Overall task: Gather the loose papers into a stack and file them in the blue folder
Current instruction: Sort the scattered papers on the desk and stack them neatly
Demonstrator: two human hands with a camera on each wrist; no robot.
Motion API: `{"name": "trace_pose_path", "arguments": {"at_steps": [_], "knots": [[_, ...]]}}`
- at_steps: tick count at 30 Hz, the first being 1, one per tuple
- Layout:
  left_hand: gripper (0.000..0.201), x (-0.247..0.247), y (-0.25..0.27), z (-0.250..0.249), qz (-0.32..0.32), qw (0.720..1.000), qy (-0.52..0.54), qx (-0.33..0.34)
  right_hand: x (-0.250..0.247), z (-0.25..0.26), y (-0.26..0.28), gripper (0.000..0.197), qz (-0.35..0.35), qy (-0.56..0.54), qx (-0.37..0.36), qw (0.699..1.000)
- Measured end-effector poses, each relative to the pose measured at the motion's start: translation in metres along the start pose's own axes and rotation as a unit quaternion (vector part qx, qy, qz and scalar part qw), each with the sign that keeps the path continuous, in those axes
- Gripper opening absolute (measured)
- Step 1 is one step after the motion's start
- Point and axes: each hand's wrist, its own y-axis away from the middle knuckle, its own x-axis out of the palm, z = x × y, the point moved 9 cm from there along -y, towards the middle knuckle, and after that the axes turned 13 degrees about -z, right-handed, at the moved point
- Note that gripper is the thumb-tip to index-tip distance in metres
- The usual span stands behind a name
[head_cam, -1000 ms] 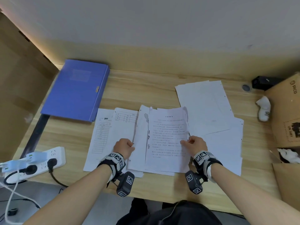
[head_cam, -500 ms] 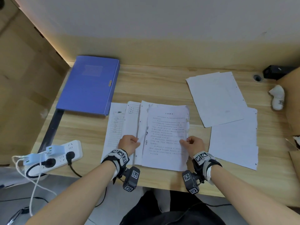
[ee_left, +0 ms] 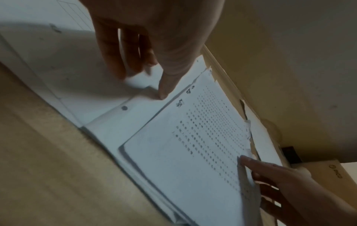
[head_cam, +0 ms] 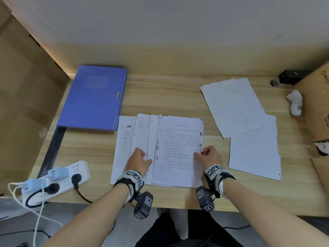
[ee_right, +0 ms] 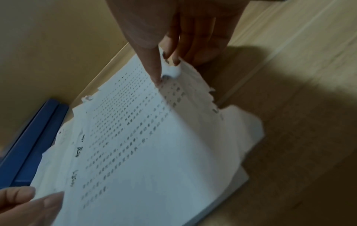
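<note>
A closed blue folder (head_cam: 96,97) lies flat at the desk's back left. Several overlapping white sheets sit near the front middle, topped by a printed page (head_cam: 178,150). My right hand (head_cam: 201,154) pinches the ragged right edge of this printed pile (ee_right: 154,145), thumb on top and fingers underneath. My left hand (head_cam: 142,155) has curled fingers on the sheets to the left (head_cam: 128,139), and its thumb tip presses a punched sheet (ee_left: 135,107) by the pile's left edge. Two more loose sheets (head_cam: 233,106) (head_cam: 254,148) lie apart at the right.
A white power strip (head_cam: 58,180) with plugs and cables sits at the front left edge of the wooden desk (head_cam: 169,93). A cardboard box (head_cam: 318,107) and a small white object (head_cam: 295,104) stand at the right. A wooden side panel closes the left.
The middle papers have slid left, off the two right sheets they overlapped a second ago. The spread under my hands is narrower. Both hands keep their places at its sides.
</note>
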Motion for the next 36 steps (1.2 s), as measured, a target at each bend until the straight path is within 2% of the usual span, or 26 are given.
{"name": "trace_pose_path", "arguments": {"at_steps": [4,9,12,16,19,21,24,26,30,33,36], "knots": [[0.030,-0.009,-0.009,-0.039,-0.001,0.999,0.044,0.019,-0.024,-0.006,-0.017,0.029,-0.027,-0.031,0.018,0.999],[0.023,0.004,-0.017,-0.134,0.018,0.992,0.058,0.109,-0.075,-0.031,-0.062,0.022,-0.053,-0.046,0.047,0.996],[0.026,0.035,-0.010,-0.199,0.046,0.982,0.045,0.175,-0.111,-0.056,-0.099,0.025,-0.075,-0.053,0.062,0.994],[0.037,0.092,0.008,-0.276,0.098,0.964,-0.001,0.246,-0.161,-0.095,-0.146,0.044,-0.139,0.014,0.064,0.988],[0.045,0.138,0.024,-0.325,0.136,0.945,-0.045,0.294,-0.192,-0.124,-0.170,0.056,-0.175,0.039,0.094,0.979],[0.053,0.167,0.031,-0.351,0.143,0.927,-0.079,0.338,-0.199,-0.138,-0.182,0.058,-0.181,0.031,0.118,0.976],[0.073,0.205,0.031,-0.366,0.156,0.904,-0.168,0.362,-0.204,-0.138,-0.200,0.060,-0.205,0.026,0.118,0.971],[0.080,0.218,0.028,-0.369,0.140,0.885,-0.236,0.377,-0.204,-0.128,-0.215,0.065,-0.192,0.025,0.124,0.973],[0.073,0.225,0.028,-0.373,0.116,0.864,-0.273,0.408,-0.194,-0.108,-0.250,0.038,-0.149,0.002,0.128,0.981],[0.062,0.224,0.026,-0.375,0.112,0.862,-0.276,0.410,-0.185,-0.099,-0.266,0.029,-0.127,-0.018,0.123,0.984],[0.058,0.221,0.023,-0.376,0.105,0.865,-0.267,0.411,-0.176,-0.084,-0.265,0.011,-0.081,-0.100,0.111,0.985]]}}
